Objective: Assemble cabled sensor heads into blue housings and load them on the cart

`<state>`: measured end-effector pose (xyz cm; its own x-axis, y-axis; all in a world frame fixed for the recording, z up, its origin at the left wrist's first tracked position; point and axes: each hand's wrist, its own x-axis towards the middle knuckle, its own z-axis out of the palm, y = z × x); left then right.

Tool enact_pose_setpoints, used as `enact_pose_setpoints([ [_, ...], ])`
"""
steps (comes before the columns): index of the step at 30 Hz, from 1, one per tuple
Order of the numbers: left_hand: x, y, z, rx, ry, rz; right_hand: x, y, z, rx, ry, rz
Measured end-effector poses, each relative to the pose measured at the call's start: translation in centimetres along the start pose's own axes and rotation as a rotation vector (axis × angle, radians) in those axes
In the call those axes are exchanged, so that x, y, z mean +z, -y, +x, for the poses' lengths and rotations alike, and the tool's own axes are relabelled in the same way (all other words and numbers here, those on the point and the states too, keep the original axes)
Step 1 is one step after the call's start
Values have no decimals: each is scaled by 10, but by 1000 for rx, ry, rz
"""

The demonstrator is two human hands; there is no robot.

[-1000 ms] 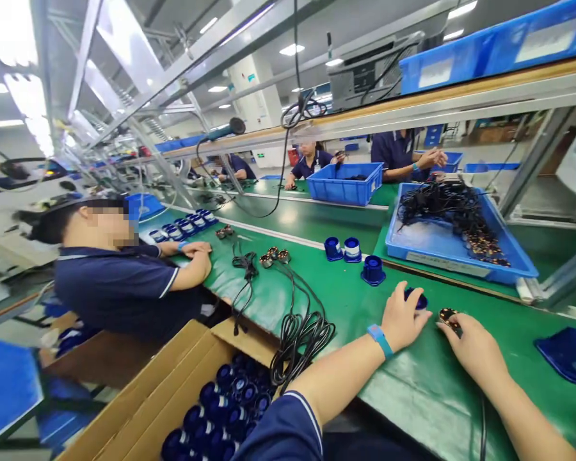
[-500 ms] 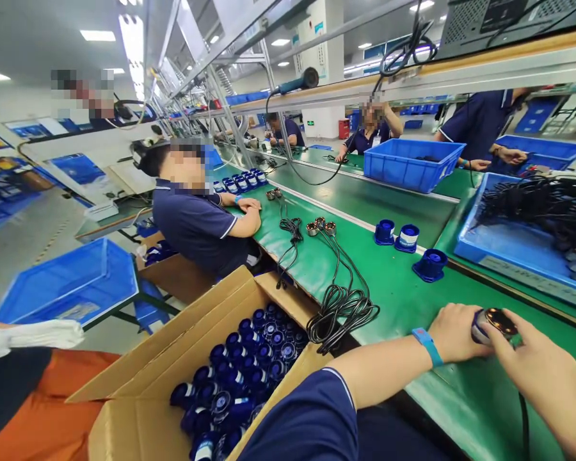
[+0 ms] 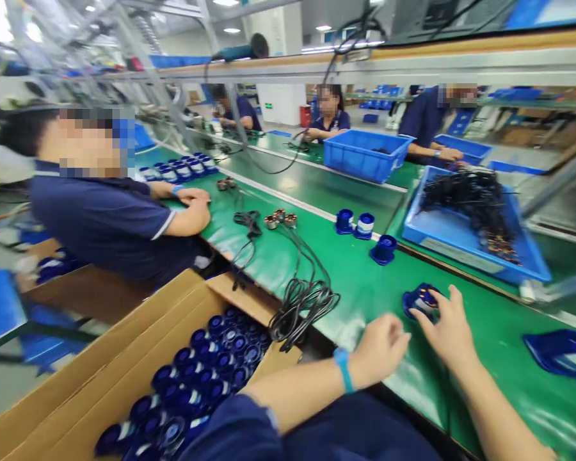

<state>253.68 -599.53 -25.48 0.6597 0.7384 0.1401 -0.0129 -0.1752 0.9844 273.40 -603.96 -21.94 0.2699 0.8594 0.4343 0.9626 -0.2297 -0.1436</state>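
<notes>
A blue plastic housing (image 3: 421, 302) sits on the green bench, with a round copper-toned coil showing in its top. The thumb and forefinger of my right hand (image 3: 450, 330) close on either side of it, the other fingers raised. My left hand (image 3: 379, 349), with a blue wristband, hovers just to the left, fingers curled and no object visible in them. Farther back stand several similar blue housings (image 3: 365, 225). At the right edge lies another blue housing (image 3: 564, 353), blurred. A thin dark cable (image 3: 447, 403) runs over the bench below my right hand.
An open cardboard box (image 3: 139, 333) full of blue housings stands at lower left. Coiled black cables (image 3: 307, 314) with metal coil heads (image 3: 281, 219) lie on the bench. A blue bin (image 3: 465, 246) holds more cables. A co-worker (image 3: 100, 198) sits at left.
My hands held a round metal coil part together; now they are apart, and the coil shows in a blue housing at my right hand. The view has swung to the right.
</notes>
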Motion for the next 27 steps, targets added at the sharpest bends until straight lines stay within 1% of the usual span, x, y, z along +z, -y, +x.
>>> enact_pose_setpoints([
  [1,-6,-3,-25,-63,125,-30,2,2,-1,27,3,27],
  [2,-12,-3,-47,-114,275,-23,3,4,-1,65,13,55],
  [3,-17,-3,-63,-167,370,12,4,5,0,110,29,84],
  [4,-20,-1,-74,-197,442,43,5,7,1,154,35,109],
  [5,-21,2,-79,-202,512,70,7,8,3,189,36,125],
  [7,-13,6,-77,-172,654,83,9,8,8,233,48,137],
  [10,14,8,-65,-159,938,10,3,10,14,260,98,136],
  [12,30,6,-60,-182,1060,-88,-8,12,17,258,91,130],
  [13,35,4,-60,-183,1079,-132,-16,13,19,245,57,129],
  [14,39,0,-61,-176,1068,-175,-24,14,22,226,3,128],
  [16,41,-12,-65,-150,1015,-298,-39,14,26,194,-114,121],
  [17,40,-19,-67,-138,1005,-389,-44,13,26,197,-135,106],
  [18,38,-26,-69,-138,1011,-492,-47,12,26,217,-115,85],
  [21,29,-43,-73,-203,1061,-752,-43,5,16,324,54,18],
  [23,26,-48,-75,-268,1078,-829,-33,1,7,363,116,6],
  [25,24,-47,-77,-321,1103,-861,-27,-1,0,371,130,2],
  [27,24,-45,-80,-342,1116,-864,-27,-1,-3,374,165,-12],
])
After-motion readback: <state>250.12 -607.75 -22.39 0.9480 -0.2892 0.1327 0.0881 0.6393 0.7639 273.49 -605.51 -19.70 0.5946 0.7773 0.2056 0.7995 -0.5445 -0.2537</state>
